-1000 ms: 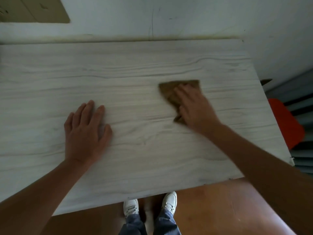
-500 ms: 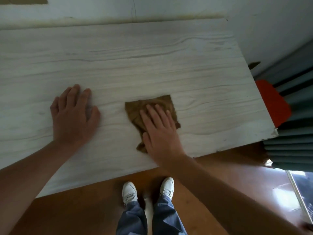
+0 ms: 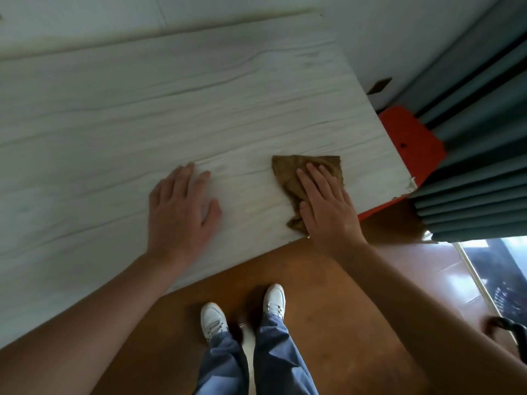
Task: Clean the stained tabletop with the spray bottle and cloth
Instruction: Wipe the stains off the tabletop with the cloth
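A pale wood-grain tabletop fills the upper left of the view. A crumpled brown cloth lies near the table's front right corner. My right hand presses flat on the cloth, fingers spread over it. My left hand rests flat on the bare tabletop to the left of the cloth, fingers apart, holding nothing. No spray bottle is in view.
An orange object sits just past the table's right edge, against grey-blue curtains. The white wall runs along the table's far edge. My feet in white shoes stand on the brown floor below.
My right hand has slid the cloth from the middle front of the table toward the front right corner. The view has shifted right; my left hand stays flat on the table.
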Demonstrator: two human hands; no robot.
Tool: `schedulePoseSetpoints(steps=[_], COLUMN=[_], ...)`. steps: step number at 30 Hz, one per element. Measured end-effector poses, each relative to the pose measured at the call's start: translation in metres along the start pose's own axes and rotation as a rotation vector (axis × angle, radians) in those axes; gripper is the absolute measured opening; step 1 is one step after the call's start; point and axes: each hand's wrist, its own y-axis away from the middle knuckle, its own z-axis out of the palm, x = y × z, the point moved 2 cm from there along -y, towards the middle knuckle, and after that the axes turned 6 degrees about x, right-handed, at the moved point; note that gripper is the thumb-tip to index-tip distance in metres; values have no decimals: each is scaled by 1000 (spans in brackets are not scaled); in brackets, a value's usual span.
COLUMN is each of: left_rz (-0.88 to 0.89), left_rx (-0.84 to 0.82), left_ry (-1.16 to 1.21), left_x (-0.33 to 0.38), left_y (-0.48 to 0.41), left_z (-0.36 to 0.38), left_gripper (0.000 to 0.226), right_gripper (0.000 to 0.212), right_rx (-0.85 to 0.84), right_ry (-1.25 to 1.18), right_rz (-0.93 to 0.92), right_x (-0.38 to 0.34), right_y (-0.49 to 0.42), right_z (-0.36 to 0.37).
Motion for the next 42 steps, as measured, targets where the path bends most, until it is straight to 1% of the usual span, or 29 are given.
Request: schedulePoseSetpoints(steps=[3,5,8,12,17,21,24,29,32,35,38,42], left_rz=[26,36,39,36,25,30,30,9,-120,-205,-203,-178], left_rx=[-59,-64,-70,-58,-45,-56,-51,-55,-1,69,62,46], left_ry=[-10,-29,-39,-45,-50,-51,-64,-110,-124,-112,-100,-149], left_x=[15,14,13,13,16,17,17,21,46,95,136,151], left_y=[5,9,11,10,8,7,6,8,-4,-39,-81,-97], left_z=[13,18,19,18,15,15,16,15,19,32,57,79], left_gripper=[60,60,61,60,61,62,62,64,60,57,57,57], right_gripper=[59,61,65,62,67,68,70,73,69,65,63,64], right_rx=[0,-19,-22,24,-40,-47,-44,-60,-38,-16,13,37], right_ry=[32,37,-2,-90,-119,-91,-78,-87,-91,-86,-88,-109], right_rz=[126,172,172,173,49,-57,-72,-72,-108,-159,-215,-242], right_x=[52,73,78,71,90,105,109,123,137,145,147,146], right_y=[-3,-4,-4,3,14,9,-3,-56,-104,-151,-197,-256], right_z=[-16,-20,-21,-21,-29,-33,-28,-31,-35,-37,-38,-37])
